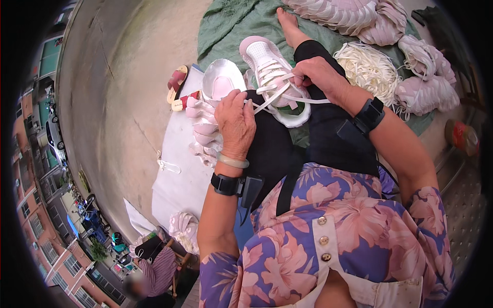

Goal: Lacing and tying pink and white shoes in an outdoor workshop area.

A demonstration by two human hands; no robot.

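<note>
A white and pink shoe upper (260, 55) lies over my lap, its toe away from me and its heel opening toward me. White shoelace (276, 98) runs through its eyelets and crosses near the opening. My left hand (235, 126) is closed with thumb and fingers pinching a lace on the left side. On the right, my right hand (323, 78) is closed on the lace close to the upper's edge. A loose lace end sticks out beneath my right wrist. Close to my left hand stand a white, cup-shaped upper (223, 78) and a row of nested uppers (204, 126).
A heap of white laces (367, 69) lies right of my leg, beside bundled pink and white uppers (429, 92). Green cloth (221, 33) covers the ground ahead. Sandals (177, 83) and a white sheet (174, 182) lie left. A jar (461, 137) stands right; another person (160, 269) sits lower left.
</note>
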